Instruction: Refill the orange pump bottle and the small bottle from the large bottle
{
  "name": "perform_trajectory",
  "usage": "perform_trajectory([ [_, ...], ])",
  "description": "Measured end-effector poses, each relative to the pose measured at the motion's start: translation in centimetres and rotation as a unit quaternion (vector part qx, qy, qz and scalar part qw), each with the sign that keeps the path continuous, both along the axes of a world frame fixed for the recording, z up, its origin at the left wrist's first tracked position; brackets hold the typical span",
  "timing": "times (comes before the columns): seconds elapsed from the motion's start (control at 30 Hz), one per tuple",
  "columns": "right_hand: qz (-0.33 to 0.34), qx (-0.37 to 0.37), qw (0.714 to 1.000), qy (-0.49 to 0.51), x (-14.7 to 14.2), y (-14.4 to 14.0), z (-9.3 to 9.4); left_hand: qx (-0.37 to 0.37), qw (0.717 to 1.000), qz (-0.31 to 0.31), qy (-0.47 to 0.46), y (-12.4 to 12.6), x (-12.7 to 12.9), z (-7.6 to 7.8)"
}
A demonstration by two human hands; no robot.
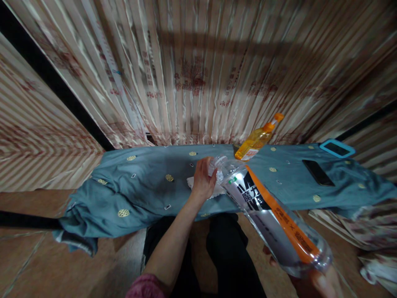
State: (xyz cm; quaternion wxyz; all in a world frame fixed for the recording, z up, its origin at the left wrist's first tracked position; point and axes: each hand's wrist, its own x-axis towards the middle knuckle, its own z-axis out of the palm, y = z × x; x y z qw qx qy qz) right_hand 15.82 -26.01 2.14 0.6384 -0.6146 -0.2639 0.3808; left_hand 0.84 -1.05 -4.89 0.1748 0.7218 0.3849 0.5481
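Note:
A large clear plastic bottle (263,215) with a silver, black and orange label lies tilted across the view, its neck toward the upper left. My right hand (322,281), partly cut off at the lower edge, is closed round the base end. Around the neck, the fingers of my left hand (204,178) are closed; no cap can be made out there. Beneath that hand, a white scallop-edged cloth or paper (190,182) rests on the covered surface. Just beyond the neck stands an orange pump bottle (252,142) holding yellow-orange liquid.
A blue-green cloth with pineapple prints (149,182) covers the long narrow surface. On its right are a dark phone (318,172) and a blue-framed object (337,148). Patterned striped curtains (192,74) hang behind. My knees (228,248) are close to the front edge.

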Motion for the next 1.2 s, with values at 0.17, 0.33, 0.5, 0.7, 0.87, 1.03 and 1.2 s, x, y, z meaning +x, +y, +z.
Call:
perform_trajectory([
  [0.17, 0.006, -0.006, 1.0, 0.002, 0.2, -0.4, -0.4, -0.001, 1.0, 0.004, 0.014, 0.0, -0.1, 0.1],
  [0.33, 0.012, 0.008, 1.0, 0.002, 0.6, -0.1, -0.6, 0.001, 1.0, 0.009, 0.019, -0.1, 0.0, 0.2],
  [0.5, 0.028, 0.031, 0.999, 0.001, 0.3, 0.1, -0.4, -0.001, 1.0, 0.006, 0.012, -0.1, 0.0, 0.2],
  [0.7, 0.02, 0.019, 0.999, 0.022, 0.6, 0.1, -0.4, 0.011, 1.0, 0.004, 0.002, 0.0, 0.0, -0.1],
  [0.87, 0.017, -0.004, 0.999, 0.032, 1.2, -0.1, -0.9, 0.016, 1.0, 0.004, 0.003, 0.0, 0.1, -0.2],
  [1.03, 0.019, 0.024, 1.0, -0.001, 1.0, -0.2, -1.3, 0.008, 1.0, 0.004, 0.003, 0.0, 0.1, -0.2],
  [1.2, 0.029, 0.04, 0.999, 0.022, 1.4, -0.1, -1.6, 0.011, 1.0, 0.008, 0.005, 0.0, 0.0, -0.1],
])
